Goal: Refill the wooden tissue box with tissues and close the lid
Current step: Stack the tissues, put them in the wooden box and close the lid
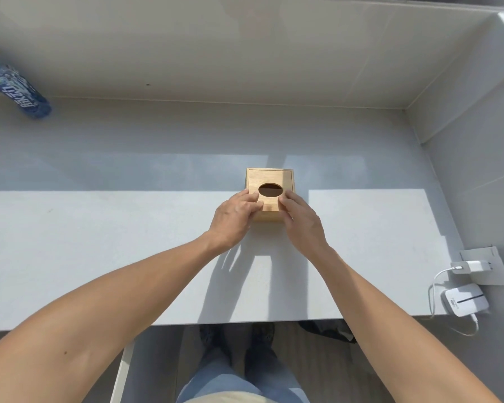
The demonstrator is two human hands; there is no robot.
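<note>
Far left of the wooden tissue box point(270, 181), a blue bottle point(18, 88) lies on the table point(99, 242), well apart. Left hand point(233, 219) at box's near-left corner, fingers curled, grip pressing the lid point(269, 177) edge. Box sits mid-table, just beyond both hands, oval slot dark, no tissue seen thru it. Right hand point(301, 222) mirrors at near-right corner, fingertips on lid. Both equally near; lid prob. slides along near-far axis, so pull comes toward the person. Charger point(470, 267) far right of box.
</note>
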